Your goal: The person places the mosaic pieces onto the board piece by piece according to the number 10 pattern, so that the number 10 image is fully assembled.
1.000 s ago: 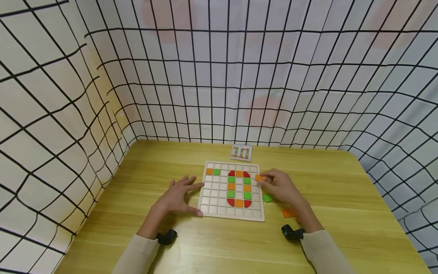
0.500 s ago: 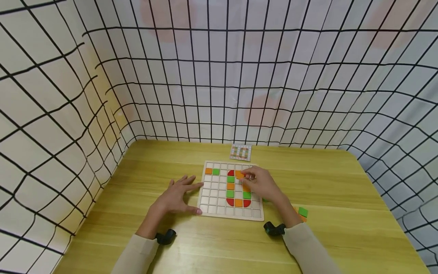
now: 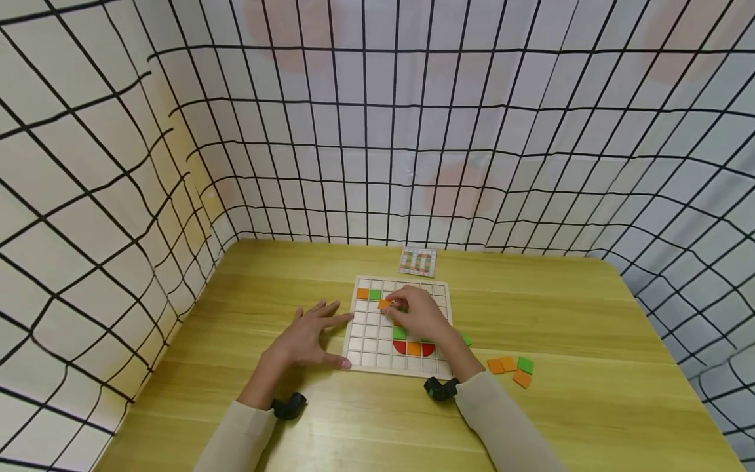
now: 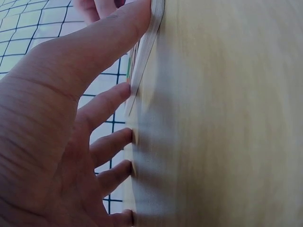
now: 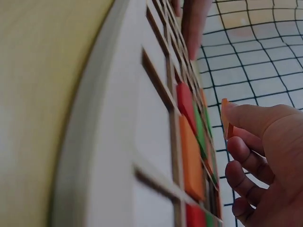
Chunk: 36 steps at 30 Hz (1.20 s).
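A wooden grid board [image 3: 366,344] lies mid-table with orange, green and red tiles set in some of its squares. My right hand [image 3: 421,314] is over the board and pinches an orange square tile [image 3: 384,305] between thumb and fingertips. In the right wrist view that orange tile [image 5: 226,118] is held up off the board's surface. My left hand [image 3: 307,337] has its fingers spread on the table, thumb and index fingertip at the board's left edge. An orange tile [image 3: 362,294] and a green tile [image 3: 375,295] sit at the upper left. My right hand hides part of the tile ring.
A small pattern card [image 3: 418,261] lies behind the board. To the right are loose orange tiles [image 3: 508,364] and a green tile [image 3: 525,365]. Another green tile [image 3: 468,341] shows partly beside the right forearm. A grid-patterned curtain [image 3: 377,164] surrounds the table.
My right hand has moved left across the board with the orange tile, from its right edge to left of the tile ring. The left hand has stayed at the board's edge.
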Available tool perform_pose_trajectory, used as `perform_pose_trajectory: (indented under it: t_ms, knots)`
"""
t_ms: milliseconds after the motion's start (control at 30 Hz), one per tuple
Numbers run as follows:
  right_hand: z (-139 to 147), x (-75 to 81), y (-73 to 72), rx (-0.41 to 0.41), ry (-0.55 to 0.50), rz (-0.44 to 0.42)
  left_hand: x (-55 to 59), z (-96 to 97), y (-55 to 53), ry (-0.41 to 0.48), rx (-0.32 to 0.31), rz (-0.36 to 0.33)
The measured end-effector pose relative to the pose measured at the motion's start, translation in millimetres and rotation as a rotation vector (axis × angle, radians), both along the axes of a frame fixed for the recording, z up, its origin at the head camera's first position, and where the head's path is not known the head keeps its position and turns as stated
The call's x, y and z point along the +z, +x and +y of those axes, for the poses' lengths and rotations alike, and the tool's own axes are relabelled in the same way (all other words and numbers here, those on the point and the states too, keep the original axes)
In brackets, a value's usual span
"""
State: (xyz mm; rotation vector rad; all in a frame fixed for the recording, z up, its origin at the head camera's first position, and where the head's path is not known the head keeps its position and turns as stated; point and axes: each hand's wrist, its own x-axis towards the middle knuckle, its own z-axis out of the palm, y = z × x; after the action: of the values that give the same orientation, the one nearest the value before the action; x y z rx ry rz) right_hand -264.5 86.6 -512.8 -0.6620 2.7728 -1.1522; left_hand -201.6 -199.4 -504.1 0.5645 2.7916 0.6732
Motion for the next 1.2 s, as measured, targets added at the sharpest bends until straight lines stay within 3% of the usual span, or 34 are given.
perform_pose_trajectory:
  t_ms: [267, 867, 1200]
  knots:
    - [-15.9, -5.4, 0.0, -0.001, 0.003, -0.012, 0.2, -1.2, 0.1, 0.0, -0.024, 0.023]
    - [-26.4, -14.8, -4.9, -0.046, -0.01, 0.034, 2.2, 0.7, 1.6, 0.004, -0.013, 0.002]
    - [-13.4, -5.4, 4.2, -0.023, -0.066, -0.035, -1.5, -1.4, -0.2, -0.007, -0.016, 0.006]
